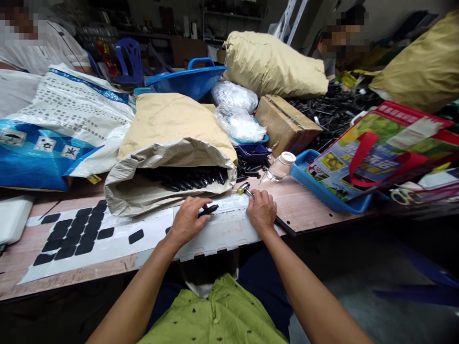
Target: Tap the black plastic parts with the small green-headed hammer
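Between the thumb and fingers of my left hand [190,217] is a short black elongated piece [208,210], held just above the white board [225,229] at the table's front edge. My right hand [262,210] is closed round a small hammer [286,225]; its head with a yellowish face points away from me and its black handle runs out to the right. Ahead of my left hand lies a paper sack [175,119], its mouth toward me, with many similar black pieces [193,179] inside. Flat black rounded squares [73,229] lie on white paper to the left.
Past my right hand stand a whitish cup [281,166], a blue basket [322,191] with a colourful bag [380,148] on it, and a cardboard box [287,122]. A blue-and-white sack [64,129] takes up the left side. Two other people are across the table.
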Demonstrator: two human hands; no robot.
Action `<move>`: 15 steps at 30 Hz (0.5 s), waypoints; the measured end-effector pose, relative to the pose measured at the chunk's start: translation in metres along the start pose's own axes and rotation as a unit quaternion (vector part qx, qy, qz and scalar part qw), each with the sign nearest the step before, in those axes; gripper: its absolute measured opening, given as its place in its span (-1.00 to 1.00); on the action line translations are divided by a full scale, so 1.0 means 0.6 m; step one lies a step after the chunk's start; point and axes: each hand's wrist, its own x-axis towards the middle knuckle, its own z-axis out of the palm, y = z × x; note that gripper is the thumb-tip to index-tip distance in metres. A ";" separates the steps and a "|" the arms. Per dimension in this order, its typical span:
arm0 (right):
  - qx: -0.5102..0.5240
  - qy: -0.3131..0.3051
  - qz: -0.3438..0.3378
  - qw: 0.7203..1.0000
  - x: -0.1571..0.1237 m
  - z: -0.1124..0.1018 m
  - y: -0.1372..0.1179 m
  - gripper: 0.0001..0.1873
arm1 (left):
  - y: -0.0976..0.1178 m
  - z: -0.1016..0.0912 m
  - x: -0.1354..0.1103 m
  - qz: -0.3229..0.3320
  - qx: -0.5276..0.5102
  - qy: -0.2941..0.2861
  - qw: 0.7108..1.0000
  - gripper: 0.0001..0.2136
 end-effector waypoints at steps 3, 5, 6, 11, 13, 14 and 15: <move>0.002 -0.002 0.001 1.000 0.000 0.000 0.000 -0.71 | -0.007 0.024 -0.014 -0.014 -0.039 -0.036 0.999 -0.76; 0.003 0.000 0.001 1.000 0.000 0.000 0.000 -0.71 | -0.018 0.031 -0.018 -0.010 -0.053 -0.039 0.998 -0.82; 0.004 0.002 0.000 1.000 0.000 0.001 0.001 -0.71 | -0.023 0.033 -0.018 -0.005 -0.058 -0.034 0.998 -0.83; 0.006 0.004 0.001 1.000 -0.001 0.002 0.002 -0.71 | -0.031 0.043 -0.020 0.007 -0.052 0.004 0.999 -0.81; 0.005 0.007 0.000 1.000 -0.001 0.003 0.002 -0.71 | -0.029 0.046 -0.020 0.002 -0.048 0.007 0.999 -0.82; 0.004 0.009 -0.001 1.000 -0.001 0.003 0.002 -0.71 | -0.029 0.047 -0.020 0.000 -0.048 0.007 0.999 -0.83; 0.004 0.011 -0.001 1.000 -0.001 0.003 0.002 -0.71 | -0.029 0.048 -0.019 0.000 -0.048 0.007 0.999 -0.83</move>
